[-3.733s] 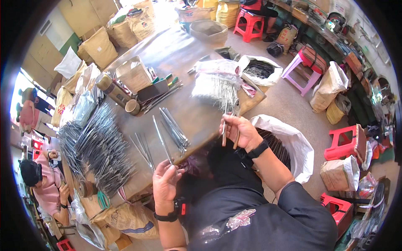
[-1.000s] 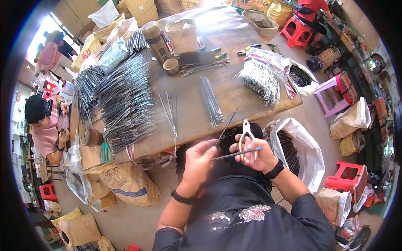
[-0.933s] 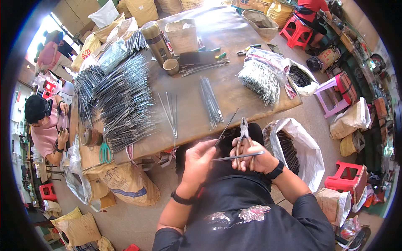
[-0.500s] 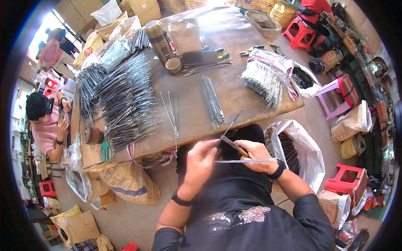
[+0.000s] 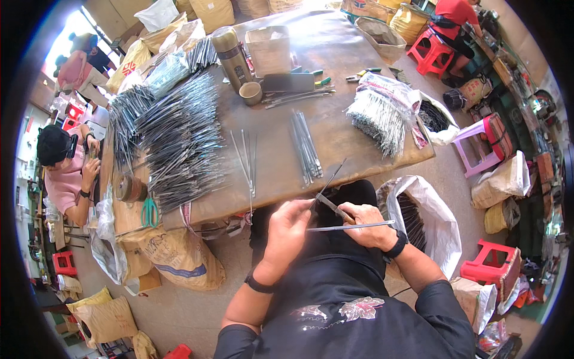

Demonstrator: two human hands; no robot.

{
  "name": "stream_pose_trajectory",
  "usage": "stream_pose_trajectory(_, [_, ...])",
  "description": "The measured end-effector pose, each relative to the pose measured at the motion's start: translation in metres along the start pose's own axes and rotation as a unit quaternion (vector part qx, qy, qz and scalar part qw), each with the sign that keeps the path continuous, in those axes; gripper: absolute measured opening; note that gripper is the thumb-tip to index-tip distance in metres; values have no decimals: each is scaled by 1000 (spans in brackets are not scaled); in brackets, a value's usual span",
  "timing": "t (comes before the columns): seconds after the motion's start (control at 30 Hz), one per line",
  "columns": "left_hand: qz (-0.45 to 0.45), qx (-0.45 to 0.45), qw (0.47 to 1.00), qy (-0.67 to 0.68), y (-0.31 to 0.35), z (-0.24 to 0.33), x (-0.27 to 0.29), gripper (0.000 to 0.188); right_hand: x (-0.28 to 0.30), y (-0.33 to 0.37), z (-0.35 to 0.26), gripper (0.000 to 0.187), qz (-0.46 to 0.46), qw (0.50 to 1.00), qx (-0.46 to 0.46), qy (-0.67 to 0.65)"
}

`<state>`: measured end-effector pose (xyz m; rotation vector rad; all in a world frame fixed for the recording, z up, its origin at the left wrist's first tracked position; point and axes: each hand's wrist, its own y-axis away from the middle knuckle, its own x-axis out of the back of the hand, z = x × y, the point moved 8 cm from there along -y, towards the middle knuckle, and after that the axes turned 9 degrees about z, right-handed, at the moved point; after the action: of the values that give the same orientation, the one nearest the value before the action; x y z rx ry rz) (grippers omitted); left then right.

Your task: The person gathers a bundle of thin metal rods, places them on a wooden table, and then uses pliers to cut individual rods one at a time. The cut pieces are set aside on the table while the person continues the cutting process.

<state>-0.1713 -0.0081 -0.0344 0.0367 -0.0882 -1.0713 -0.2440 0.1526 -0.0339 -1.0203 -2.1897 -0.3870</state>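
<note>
Seen from above, with the clock centred on the person's left hand (image 5: 287,230): that hand is closed, pinching one dark strip (image 5: 335,175) between thumb and fingers, its free end rising toward one o'clock. One pale strip (image 5: 329,228) runs from the same hand toward three o'clock, passing across the right hand (image 5: 371,233); how its near end is held is hidden. The right hand, at three o'clock, is closed around one pair of pliers (image 5: 332,206). The pliers point to ten o'clock from that hand, and their tips meet the dark strip just beyond the left fingertips.

The bench (image 5: 275,137) spreads out beyond the hands. On it, one large pile (image 5: 182,143) of strips, too many to count, lies at ten o'clock. A loose fan (image 5: 245,164) of about four strips is at eleven. One narrow bundle (image 5: 306,146), too tightly packed to count, is near twelve. One white bundle (image 5: 376,119), partly in plastic, is at one. Farther off, between eleven and twelve, stand one thermos (image 5: 233,63), one cup (image 5: 250,94) and one box (image 5: 268,51). One pair of teal scissors (image 5: 150,213) is at nine. Past the right hand, at three, one open white sack (image 5: 442,224) holds more strips.
</note>
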Motion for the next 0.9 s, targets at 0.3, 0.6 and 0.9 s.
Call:
stream_pose_trajectory(0.3, [46, -136, 953, -266, 11, 34, 22, 37, -4, -6, 7, 29, -10, 1000, -22, -3])
stream_pose_trajectory(0.6, [210, -120, 918, -314, -34, -7, 79, 22, -17, -17, 19, 41, 7, 988, -66, -140])
stream_pose_trajectory(0.9, [210, -30, 885, -414, -60, -33, 102, 28, -4, -6, 40, 44, 14, 918, -174, -356])
